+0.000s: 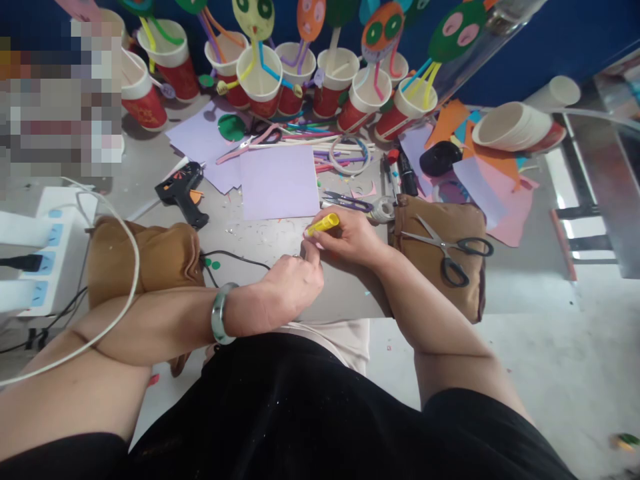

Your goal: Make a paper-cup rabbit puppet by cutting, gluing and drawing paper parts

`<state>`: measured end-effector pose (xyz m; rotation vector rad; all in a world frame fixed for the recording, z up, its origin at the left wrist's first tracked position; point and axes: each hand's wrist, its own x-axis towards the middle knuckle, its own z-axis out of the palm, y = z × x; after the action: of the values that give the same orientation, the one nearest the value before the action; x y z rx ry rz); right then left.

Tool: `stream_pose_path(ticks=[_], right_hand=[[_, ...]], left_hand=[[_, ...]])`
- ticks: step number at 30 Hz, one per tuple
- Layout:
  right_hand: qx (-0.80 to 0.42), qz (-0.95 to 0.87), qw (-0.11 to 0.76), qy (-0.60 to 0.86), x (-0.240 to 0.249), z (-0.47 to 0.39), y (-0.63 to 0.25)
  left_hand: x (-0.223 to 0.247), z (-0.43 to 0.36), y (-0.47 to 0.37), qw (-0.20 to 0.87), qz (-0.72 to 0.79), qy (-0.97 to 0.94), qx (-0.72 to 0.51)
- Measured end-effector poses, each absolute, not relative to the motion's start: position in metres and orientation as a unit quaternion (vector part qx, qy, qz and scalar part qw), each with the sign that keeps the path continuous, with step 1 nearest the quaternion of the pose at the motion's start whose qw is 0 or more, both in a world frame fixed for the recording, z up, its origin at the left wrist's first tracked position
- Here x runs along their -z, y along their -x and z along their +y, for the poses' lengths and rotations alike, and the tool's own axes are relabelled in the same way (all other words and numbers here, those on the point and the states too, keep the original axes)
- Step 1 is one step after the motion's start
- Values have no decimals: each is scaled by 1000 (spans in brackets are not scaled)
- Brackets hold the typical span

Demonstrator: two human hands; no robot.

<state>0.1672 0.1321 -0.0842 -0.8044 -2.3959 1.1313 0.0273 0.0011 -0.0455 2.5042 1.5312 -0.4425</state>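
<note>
Blue backdrop (565, 47) beyond a littered grey table (260, 241); right fingers (326, 240) clamped on a yellow tube (325, 224), left fingers (311, 256) bent, grip unclear.

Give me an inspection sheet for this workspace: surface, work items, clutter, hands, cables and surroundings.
Surface: grey table, small scraps scattered
Work items: yellow marker-like item in grip; lilac sheet beyond
Clutter: glue gun; open black-handled scissors on brown cushion
Hands: right hand holds yellow item; left hand close beside, contents unclear
Cables: white cable crosses in front of left forearm; black cable on table
Surroundings: blue backdrop; power strip at left, plugs inserted
</note>
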Motion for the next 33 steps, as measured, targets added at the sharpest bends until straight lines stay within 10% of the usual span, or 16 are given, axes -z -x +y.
stream_pose_path(ticks=[21,33], right_hand=[[-535,-732,244,345,89,137,-164],[-403,-849,185,288,84,133,-163]], left_hand=[[37,5,-27,109,521,-830,168],[41,6,-28,99,521,-832,161]])
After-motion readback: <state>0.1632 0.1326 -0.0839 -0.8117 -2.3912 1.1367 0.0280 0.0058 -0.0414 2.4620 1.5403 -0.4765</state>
